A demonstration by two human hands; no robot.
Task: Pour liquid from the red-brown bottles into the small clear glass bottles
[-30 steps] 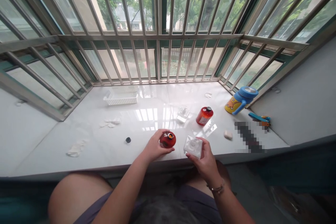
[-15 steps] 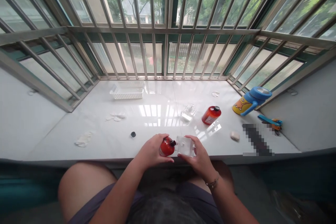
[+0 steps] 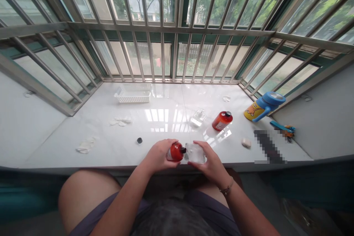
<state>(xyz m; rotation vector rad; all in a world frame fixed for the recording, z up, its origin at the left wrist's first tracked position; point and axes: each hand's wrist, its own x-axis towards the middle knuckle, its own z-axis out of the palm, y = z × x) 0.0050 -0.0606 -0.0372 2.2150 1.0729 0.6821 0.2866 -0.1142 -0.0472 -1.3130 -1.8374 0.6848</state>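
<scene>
My left hand (image 3: 157, 155) grips a red-orange bottle (image 3: 175, 151), which lies tilted with its black-ringed neck pointing right. My right hand (image 3: 208, 158) holds a small square clear glass bottle (image 3: 195, 153). The red bottle's neck meets the clear bottle's upper end, and the two are held together just above the front edge of the white marble sill (image 3: 166, 118). My fingers hide parts of both bottles. A small black cap (image 3: 139, 140) lies left of my hands.
A second red bottle (image 3: 222, 121) and a clear glass bottle (image 3: 198, 117) stand farther back. Also on the sill are a white basket (image 3: 132, 94), cotton pads (image 3: 120, 120), a soap bar (image 3: 246, 142), a blue-lidded cup (image 3: 264, 106) and a blue tool (image 3: 282, 128). Steel window bars (image 3: 166, 51) run behind.
The red bottle has tipped from upright onto its side, neck right. The clear bottle has moved left against it. My view has risen slightly.
</scene>
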